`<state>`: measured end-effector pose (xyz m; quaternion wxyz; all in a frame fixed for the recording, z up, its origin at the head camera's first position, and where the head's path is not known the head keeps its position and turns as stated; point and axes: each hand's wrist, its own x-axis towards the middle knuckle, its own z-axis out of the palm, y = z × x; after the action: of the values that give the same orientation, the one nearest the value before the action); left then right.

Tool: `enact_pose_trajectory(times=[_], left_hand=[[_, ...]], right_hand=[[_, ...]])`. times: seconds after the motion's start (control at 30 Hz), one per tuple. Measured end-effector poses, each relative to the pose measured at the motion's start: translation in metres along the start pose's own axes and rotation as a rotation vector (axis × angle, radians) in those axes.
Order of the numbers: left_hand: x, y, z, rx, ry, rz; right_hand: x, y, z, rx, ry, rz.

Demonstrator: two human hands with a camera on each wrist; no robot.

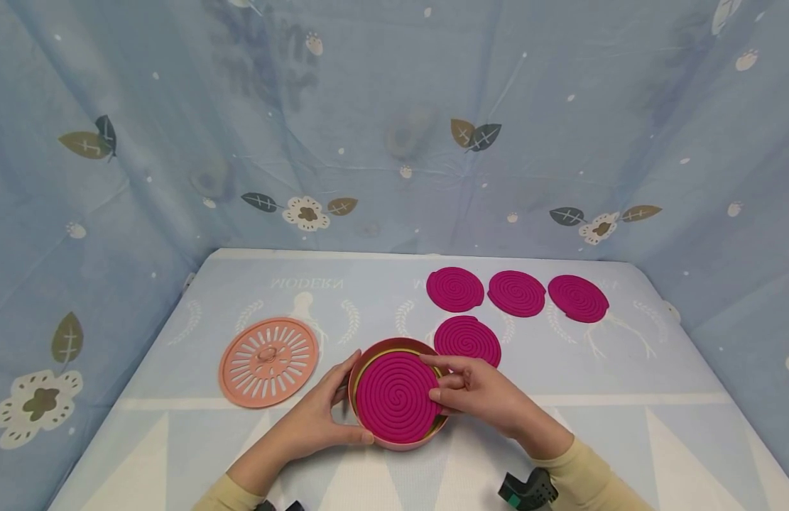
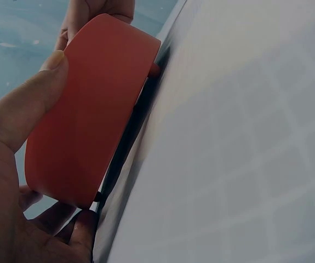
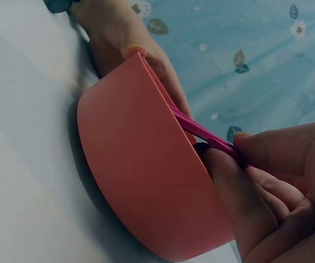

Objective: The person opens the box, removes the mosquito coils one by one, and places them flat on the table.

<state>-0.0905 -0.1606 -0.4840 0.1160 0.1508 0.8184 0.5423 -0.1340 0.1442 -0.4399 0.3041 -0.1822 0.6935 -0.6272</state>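
A magenta mosquito coil (image 1: 399, 397) lies over the mouth of a round salmon-pink tin (image 1: 400, 446) whose inside shows a gold ring. My right hand (image 1: 480, 394) pinches the coil's right edge between thumb and fingers. Seen from the right wrist, the coil (image 3: 201, 131) is tilted, its near edge raised above the rim and its far side inside the tin. My left hand (image 1: 320, 419) grips the tin's left side, thumb at the front and fingers behind. The left wrist view shows the tin's side wall (image 2: 91, 109) and small feet beneath it.
Left of the tin lies a slotted salmon-pink lid (image 1: 268, 362) with a small central knob. Several more magenta coils (image 1: 517, 293) lie flat at the back right, one (image 1: 467, 339) just behind my right hand. A patterned blue curtain (image 1: 394, 128) encloses the table's back and sides.
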Motion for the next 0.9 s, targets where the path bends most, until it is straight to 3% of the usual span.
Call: enact_pose_trajectory(times=[0.9], left_hand=[[0.000,-0.002,0.000,-0.006,-0.007,0.015]], right_hand=[[-0.003,0.004,-0.008,0.063,0.083,-0.025]])
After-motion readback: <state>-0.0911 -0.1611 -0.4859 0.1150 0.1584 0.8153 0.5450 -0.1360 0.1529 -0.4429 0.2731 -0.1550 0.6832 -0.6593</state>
